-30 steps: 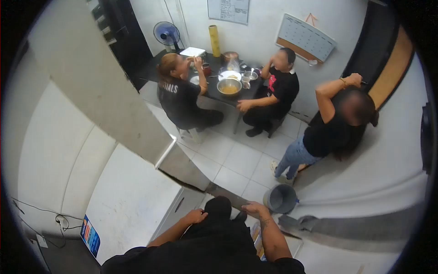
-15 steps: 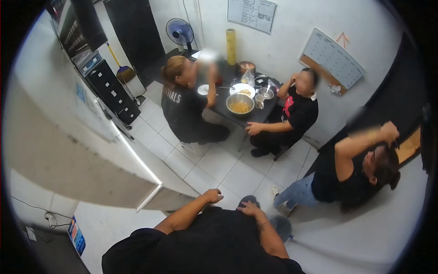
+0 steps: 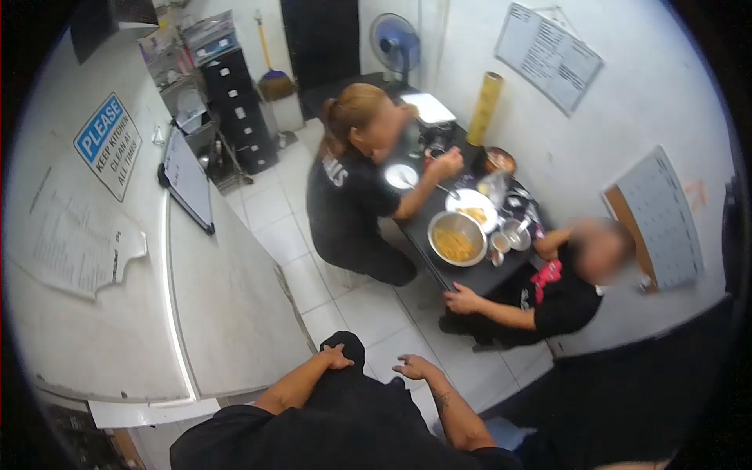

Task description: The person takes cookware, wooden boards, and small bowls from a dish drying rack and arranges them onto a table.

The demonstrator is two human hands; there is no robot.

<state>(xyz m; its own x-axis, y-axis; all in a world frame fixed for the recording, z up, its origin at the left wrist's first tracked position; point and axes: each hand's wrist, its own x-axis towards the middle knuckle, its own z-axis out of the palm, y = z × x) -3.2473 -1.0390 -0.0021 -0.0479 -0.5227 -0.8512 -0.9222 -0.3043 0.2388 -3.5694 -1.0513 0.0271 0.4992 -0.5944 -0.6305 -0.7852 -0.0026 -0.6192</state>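
Bare hands hang low, food stands on a black table

With the middle of the view as the clock's centre, a white partition [image 3: 243,313] fills eight to ten o'clock. The black table [image 3: 474,276] stands at two to three o'clock, nearest the right hand [image 3: 415,366] yet apart from it. One person [image 3: 356,211] sits along its left side, another [image 3: 576,278] at its near right end. Between ten and eleven stands a stack of black drawers [image 3: 244,117], contents hidden, under a clear box [image 3: 210,45] whose load is too blurred to name.

On the table, a large metal bowl [image 3: 479,239] holds yellow food [image 3: 454,244]. Reckoned from that bowl, a white plate [image 3: 468,197] with a smaller helping sits just beside it at one o'clock; farther along the same line is a reddish-brown bowl [image 3: 509,154], its filling unclear. A small white plate [image 3: 398,174] lies between ten and eleven. At three o'clock stand a small metal bowl [image 3: 517,233] and a mug [image 3: 499,245], contents hard to tell.

The right hand is bare, fingers loosely bent and apart. The left hand [image 3: 337,358] lies over dark clothing; I cannot tell whether it grips.
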